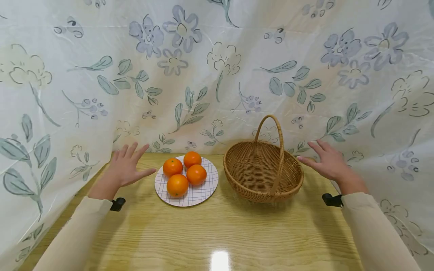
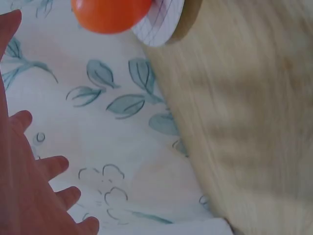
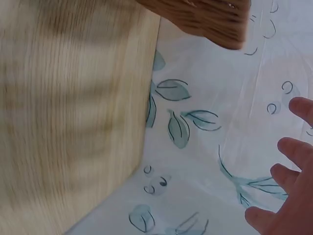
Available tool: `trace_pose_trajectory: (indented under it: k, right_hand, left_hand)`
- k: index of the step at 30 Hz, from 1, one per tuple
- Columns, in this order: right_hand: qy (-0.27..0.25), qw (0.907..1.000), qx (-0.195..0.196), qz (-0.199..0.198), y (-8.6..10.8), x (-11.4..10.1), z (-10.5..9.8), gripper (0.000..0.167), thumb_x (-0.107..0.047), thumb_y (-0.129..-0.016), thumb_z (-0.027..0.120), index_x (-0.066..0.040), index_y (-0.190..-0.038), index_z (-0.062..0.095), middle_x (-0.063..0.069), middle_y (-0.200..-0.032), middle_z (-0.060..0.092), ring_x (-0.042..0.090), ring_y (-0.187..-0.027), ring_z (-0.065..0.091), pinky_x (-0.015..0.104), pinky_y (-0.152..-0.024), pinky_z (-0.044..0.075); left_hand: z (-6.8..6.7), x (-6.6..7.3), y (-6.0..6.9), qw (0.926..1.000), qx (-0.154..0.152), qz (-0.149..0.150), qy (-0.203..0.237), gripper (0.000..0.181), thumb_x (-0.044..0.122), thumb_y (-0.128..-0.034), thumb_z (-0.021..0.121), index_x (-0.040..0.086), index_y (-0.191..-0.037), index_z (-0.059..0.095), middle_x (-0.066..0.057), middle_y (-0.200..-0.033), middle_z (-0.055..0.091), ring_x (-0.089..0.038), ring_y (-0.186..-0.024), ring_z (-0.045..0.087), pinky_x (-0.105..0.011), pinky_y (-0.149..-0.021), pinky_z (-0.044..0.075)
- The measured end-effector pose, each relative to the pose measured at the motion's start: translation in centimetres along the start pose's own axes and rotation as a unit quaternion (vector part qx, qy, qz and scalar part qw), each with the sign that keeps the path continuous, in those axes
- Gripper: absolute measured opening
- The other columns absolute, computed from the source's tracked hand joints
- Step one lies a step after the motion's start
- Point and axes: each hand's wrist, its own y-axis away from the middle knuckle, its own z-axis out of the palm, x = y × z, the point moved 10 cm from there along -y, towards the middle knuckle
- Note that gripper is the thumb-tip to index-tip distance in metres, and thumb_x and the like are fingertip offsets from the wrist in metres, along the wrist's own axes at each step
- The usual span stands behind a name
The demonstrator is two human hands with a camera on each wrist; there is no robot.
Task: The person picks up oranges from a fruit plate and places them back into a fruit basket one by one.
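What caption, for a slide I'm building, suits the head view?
Between open left hand and right hand: four oranges on a checked plate, and a wicker basket, on a wooden table.

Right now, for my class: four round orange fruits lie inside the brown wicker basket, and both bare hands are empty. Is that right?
Not quite: the head view shows the four round orange fruits lying on the round white grid-patterned plate, not inside the brown wicker basket. The left hand and right hand are indeed empty.

Oranges (image 1: 177,185), plate (image 1: 204,193) and basket (image 1: 254,169) bar the way between left hand (image 1: 126,166) and right hand (image 1: 328,162); bare tabletop (image 1: 169,233) allows passage nearside of both.
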Motion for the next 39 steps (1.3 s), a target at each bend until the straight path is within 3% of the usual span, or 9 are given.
trace_pose_trajectory:
  k: [6, 10, 14, 19, 25, 28, 32, 36, 39]
  right_hand:
    - [-0.037, 0.9991, 0.014, -0.017, 0.2, -0.9, 1.3, 0.09, -0.063, -0.099, 0.053, -0.007, -0.163, 0.023, 0.03, -0.168, 0.01, 0.061, -0.148, 0.015, 0.081, -0.111, 0.018]
    - [-0.096, 0.995, 0.016, -0.023, 0.7, -1.3, 2.5, 0.083, -0.057, -0.103, 0.05, -0.009, -0.164, 0.022, 0.026, -0.17, 0.006, 0.059, -0.15, 0.013, 0.081, -0.11, 0.017]
    - [-0.174, 0.9835, 0.036, -0.032, 1.1, -1.5, 3.4, 0.074, -0.049, -0.106, 0.048, -0.011, -0.164, 0.022, 0.025, -0.17, 0.01, 0.057, -0.152, 0.013, 0.081, -0.11, 0.02]
    - [-0.261, 0.9634, 0.052, -0.026, 1.2, -1.3, 4.8, 0.068, -0.044, -0.109, 0.045, -0.015, -0.165, 0.021, 0.026, -0.168, 0.02, 0.054, -0.151, 0.02, 0.078, -0.11, 0.025]
    - [-0.38, 0.9247, 0.017, 0.002, 1.3, -0.8, 6.6, 0.067, -0.044, -0.11, 0.043, -0.02, -0.166, 0.015, 0.023, -0.17, 0.017, 0.05, -0.151, 0.025, 0.068, -0.113, 0.035]
    - [-0.422, 0.9066, -0.006, 0.005, 1.2, -0.7, 7.1, 0.065, -0.043, -0.11, 0.044, -0.023, -0.166, 0.017, 0.023, -0.169, 0.018, 0.042, -0.15, 0.03, 0.044, -0.108, 0.051]
    - [-0.477, 0.8779, -0.042, -0.004, 1.0, -0.6, 7.9, 0.063, -0.034, -0.11, 0.046, -0.027, -0.166, 0.017, 0.028, -0.168, 0.013, 0.021, -0.142, 0.041, 0.019, -0.092, 0.053]
    - [-0.543, 0.8361, -0.078, -0.018, 0.8, -0.7, 8.4, 0.063, -0.023, -0.11, 0.047, -0.028, -0.165, 0.017, 0.028, -0.168, 0.005, 0.006, -0.13, 0.046, 0.025, -0.091, 0.056]
    - [-0.584, 0.8047, -0.101, -0.028, 0.9, -0.6, 8.6, 0.063, -0.015, -0.11, 0.045, -0.027, -0.165, 0.018, 0.02, -0.167, 0.012, 0.005, -0.127, 0.05, 0.029, -0.092, 0.057]
  left_hand:
    - [0.8, 1.6, 0.4, 0.999, 0.032, 0.03, 0.007, 0.097, 0.073, -0.0905, 0.056, 0.018, -0.163, 0.023, -0.029, -0.166, 0.021, -0.057, -0.149, 0.019, -0.073, -0.119, 0.018]
    - [1.5, 3.1, 0.8, 0.9949, 0.071, 0.061, 0.037, 0.093, 0.066, -0.09, 0.063, 0.015, -0.161, 0.03, -0.028, -0.161, 0.031, -0.054, -0.146, 0.029, -0.073, -0.115, 0.028]
    - [2.4, 4.6, 1.4, 0.9892, 0.09, 0.077, 0.087, 0.09, 0.062, -0.09, 0.067, 0.014, -0.159, 0.034, -0.026, -0.157, 0.037, -0.05, -0.143, 0.035, -0.072, -0.112, 0.035]
    - [3.5, 6.2, 2.3, 0.9824, 0.093, 0.071, 0.146, 0.087, 0.056, -0.0906, 0.071, 0.012, -0.157, 0.037, -0.025, -0.154, 0.039, -0.047, -0.141, 0.038, -0.07, -0.11, 0.039]
    - [4.1, 8.0, 3.0, 0.9693, 0.105, 0.069, 0.212, 0.08, 0.047, -0.0917, 0.074, 0.009, -0.154, 0.042, -0.021, -0.147, 0.044, -0.043, -0.136, 0.04, -0.068, -0.108, 0.042]
    - [4.6, 8.6, 3.2, 0.9624, 0.1, 0.058, 0.246, 0.077, 0.045, -0.0921, 0.074, 0.008, -0.152, 0.043, -0.02, -0.145, 0.045, -0.042, -0.134, 0.043, -0.067, -0.11, 0.041]
    - [5.3, 9.3, 3.4, 0.9562, 0.095, 0.046, 0.273, 0.075, 0.043, -0.0919, 0.075, 0.008, -0.151, 0.045, -0.02, -0.143, 0.048, -0.041, -0.131, 0.046, -0.065, -0.109, 0.043]
    - [5.9, 9.8, 3.6, 0.9494, 0.09, 0.039, 0.298, 0.073, 0.041, -0.0908, 0.077, 0.007, -0.149, 0.048, -0.019, -0.139, 0.05, -0.037, -0.125, 0.051, -0.059, -0.105, 0.049]
    - [6.3, 9.9, 3.5, 0.9441, 0.08, 0.029, 0.319, 0.074, 0.039, -0.0901, 0.079, 0.007, -0.149, 0.048, -0.018, -0.136, 0.05, -0.034, -0.122, 0.053, -0.054, -0.102, 0.053]
